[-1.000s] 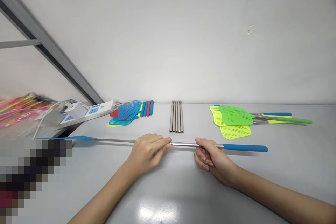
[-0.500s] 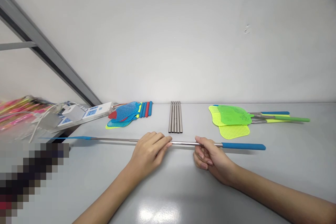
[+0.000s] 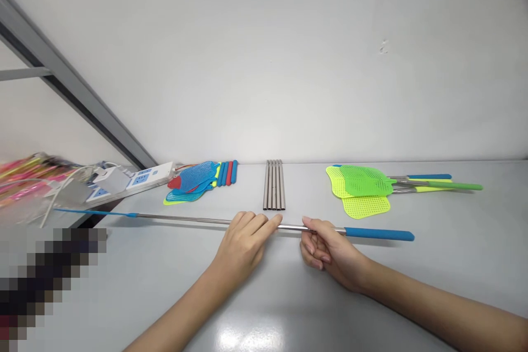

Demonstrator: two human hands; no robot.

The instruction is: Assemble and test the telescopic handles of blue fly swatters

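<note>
We find both hands on one blue fly swatter point(image 3: 291, 227). The left hand point(image 3: 247, 239) closes over its metal rod from above, palm down; the thumb is hidden, so we cannot tell how firm that grasp is. The right hand point(image 3: 330, 247) grips the rod beside the handle, thumb on top, fingers curled beneath.

We record the swatter directly in front of the person, its long axis running left to right, roughly parallel to the back edge of the bench point(image 3: 330, 313). The blue handle point(image 3: 378, 234) projects past the right hand, which is the nearer of the two. The blue head point(image 3: 97, 212), seen nearly edge-on, lies at the far left end, well apart from the left hand. A short stretch of rod shows bare between the hands.

Beyond the rod we note five metal tubes point(image 3: 274, 184) side by side, pointing away from us. To their left lie coloured grips point(image 3: 229, 173) and a pile of loose swatter heads point(image 3: 199, 177), near a power strip point(image 3: 160, 174). To their right we see a stack of fly swatters point(image 3: 367, 181), handles pointing right.
</note>
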